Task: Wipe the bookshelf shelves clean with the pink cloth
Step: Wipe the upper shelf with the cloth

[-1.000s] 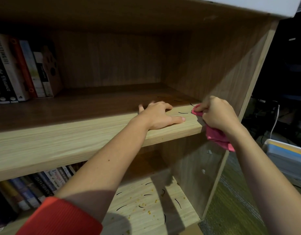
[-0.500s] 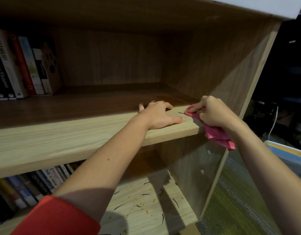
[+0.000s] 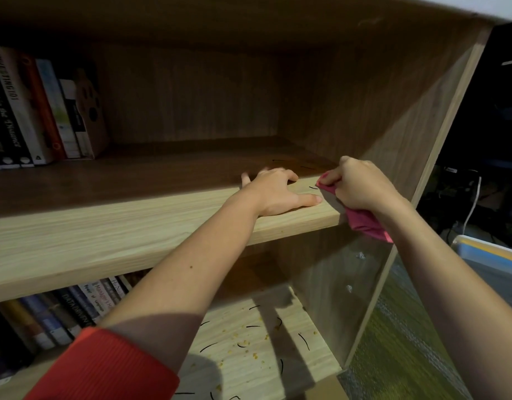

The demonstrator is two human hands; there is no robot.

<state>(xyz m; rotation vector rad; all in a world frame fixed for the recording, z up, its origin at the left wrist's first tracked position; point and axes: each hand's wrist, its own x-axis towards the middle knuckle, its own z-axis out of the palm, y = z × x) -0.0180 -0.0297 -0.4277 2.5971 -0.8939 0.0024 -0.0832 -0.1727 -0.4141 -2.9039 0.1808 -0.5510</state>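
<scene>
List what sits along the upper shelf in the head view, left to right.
Books → left hand flat on the shelf → black mark → pink cloth in right hand → side panel.

The left hand (image 3: 273, 194) lies flat on the front edge of the upper shelf (image 3: 104, 229), fingers spread. Just beside it the right hand (image 3: 355, 186) grips the pink cloth (image 3: 364, 222) — one corner on the shelf, the rest hanging. Dark marks and crumbs dot the lower shelf (image 3: 257, 356).
</scene>
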